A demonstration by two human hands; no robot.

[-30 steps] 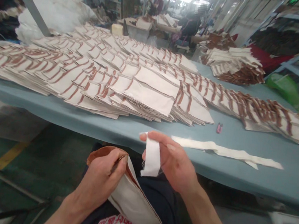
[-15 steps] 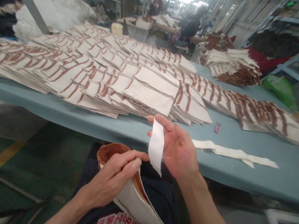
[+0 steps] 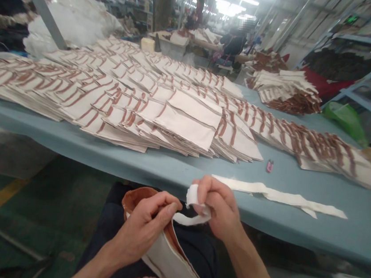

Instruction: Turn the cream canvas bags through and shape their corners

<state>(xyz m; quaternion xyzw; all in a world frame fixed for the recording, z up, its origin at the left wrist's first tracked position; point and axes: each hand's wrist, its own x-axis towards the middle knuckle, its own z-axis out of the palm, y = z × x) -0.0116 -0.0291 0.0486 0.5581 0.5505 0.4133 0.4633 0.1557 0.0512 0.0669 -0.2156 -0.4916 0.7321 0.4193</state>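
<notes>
At the lower centre of the frame, the left hand (image 3: pixel 149 219) pinches the rim of a cream, brown-lined fabric piece (image 3: pixel 171 262); whether it also grips the nearby strip end is unclear. Just to the right, the right hand (image 3: pixel 220 205), fingers curled, pinches a looped white strip (image 3: pixel 187 220). The strip looks light, limp and prone to fraying, best held flat by its ends; the fabric piece seems soft but thicker, best held at its rim.
</notes>
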